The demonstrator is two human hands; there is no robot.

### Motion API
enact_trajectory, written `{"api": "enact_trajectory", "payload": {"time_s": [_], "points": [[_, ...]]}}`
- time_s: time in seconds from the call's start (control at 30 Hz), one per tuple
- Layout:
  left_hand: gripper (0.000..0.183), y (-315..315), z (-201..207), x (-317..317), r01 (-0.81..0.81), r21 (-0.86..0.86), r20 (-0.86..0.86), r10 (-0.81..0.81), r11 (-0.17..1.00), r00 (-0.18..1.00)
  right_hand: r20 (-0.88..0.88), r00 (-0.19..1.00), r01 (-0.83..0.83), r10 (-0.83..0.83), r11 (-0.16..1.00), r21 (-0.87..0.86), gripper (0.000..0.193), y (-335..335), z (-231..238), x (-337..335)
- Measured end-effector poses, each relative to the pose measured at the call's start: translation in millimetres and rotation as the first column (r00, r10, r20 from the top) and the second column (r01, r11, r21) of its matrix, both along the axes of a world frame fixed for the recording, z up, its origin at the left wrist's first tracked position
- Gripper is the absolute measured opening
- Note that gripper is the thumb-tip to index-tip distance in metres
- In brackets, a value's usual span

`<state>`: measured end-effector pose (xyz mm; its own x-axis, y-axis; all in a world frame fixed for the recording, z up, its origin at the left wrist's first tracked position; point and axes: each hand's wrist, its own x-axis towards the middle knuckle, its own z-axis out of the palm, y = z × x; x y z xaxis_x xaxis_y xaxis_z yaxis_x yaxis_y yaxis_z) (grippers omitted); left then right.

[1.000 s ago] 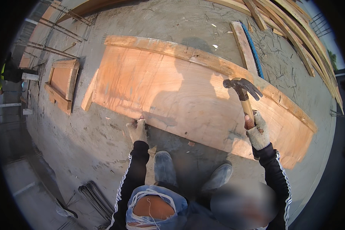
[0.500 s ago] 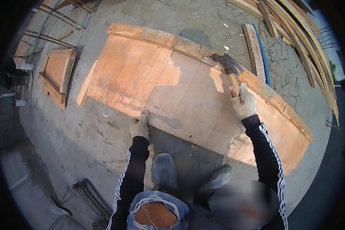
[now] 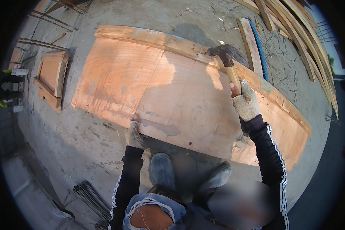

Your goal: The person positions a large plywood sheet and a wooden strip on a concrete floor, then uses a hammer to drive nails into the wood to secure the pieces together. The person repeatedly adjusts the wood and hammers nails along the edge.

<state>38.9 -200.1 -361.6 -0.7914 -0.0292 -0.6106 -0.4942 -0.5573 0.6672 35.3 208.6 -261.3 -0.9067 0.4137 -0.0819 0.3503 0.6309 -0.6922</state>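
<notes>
A large plywood panel (image 3: 188, 92) lies in front of me, with a long timber batten (image 3: 157, 40) along its far edge. At the panel's near edge my left hand (image 3: 135, 132), in a fingerless-tipped knit glove, is closed with the thumb on top and the other fingers hidden beneath. My right hand (image 3: 246, 102), gloved the same way, is wrapped around the wooden handle of a claw hammer (image 3: 232, 74). The dark hammer head is over the batten; whether it touches the wood I cannot tell.
A small wooden frame (image 3: 51, 76) lies at the left. Long planks (image 3: 299, 34) are stacked at the far right, near a short board (image 3: 251, 46), a blue rope (image 3: 260, 48) and scattered nails. Steel bars (image 3: 46, 44) stick out at far left. Bent metal rods (image 3: 90, 199) lie at lower left.
The panel's left end has moved left and nearer to me, with my left hand on it. A wooden strip beyond that end no longer shows. The hammer stays over the batten, slightly turned.
</notes>
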Motion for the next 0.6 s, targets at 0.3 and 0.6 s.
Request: {"api": "enact_trajectory", "payload": {"time_s": [0.3, 0.6], "points": [[0.065, 12, 56, -4, -0.031, 0.108, -0.047, 0.036, 0.994, 0.998, 0.003, 0.998, 0.055, -0.068, 0.783, -0.62, 0.032, 4, 54, 16], [0.059, 12, 66, 11, -0.052, 0.073, -0.034, 0.055, 0.996, 0.998, 0.236, 0.967, 0.228, -0.099, 0.757, -0.612, 0.042, 9, 78, 42]]}}
